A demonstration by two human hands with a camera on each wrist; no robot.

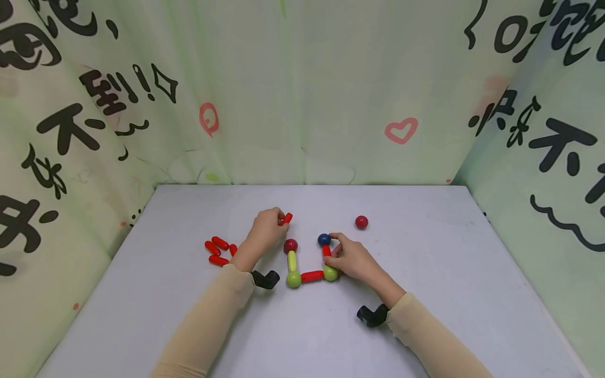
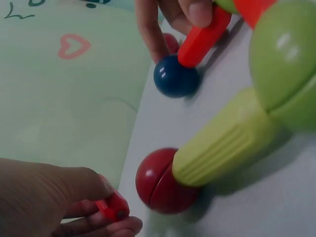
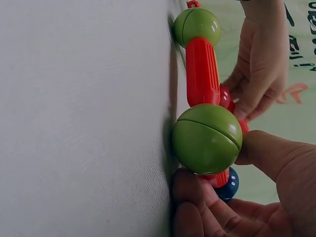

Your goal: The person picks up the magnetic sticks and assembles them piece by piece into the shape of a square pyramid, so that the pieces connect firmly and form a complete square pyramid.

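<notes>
My left hand (image 1: 268,226) pinches a loose red rod (image 1: 286,219) between thumb and fingers, beyond the red ball (image 1: 290,245). That ball caps a yellow-green rod (image 1: 292,260), which joins a green ball (image 1: 293,279). From there a red crosspiece rod (image 1: 312,276) runs to a second green ball (image 1: 331,273). On the right side, another red rod (image 2: 205,37) leads up to a blue ball (image 2: 176,76), completing a U shape lying on the table. My right hand (image 1: 353,257) grips this right side, thumb and fingers around the rod, one fingertip at the blue ball.
Several red rods (image 1: 220,242) lie to the left, beside my left forearm. A single red ball (image 1: 361,222) sits at the back right. The white table (image 1: 416,220) is bordered by pale green curtains (image 1: 302,105) with black writing. Each wrist wears a black camera (image 1: 372,316).
</notes>
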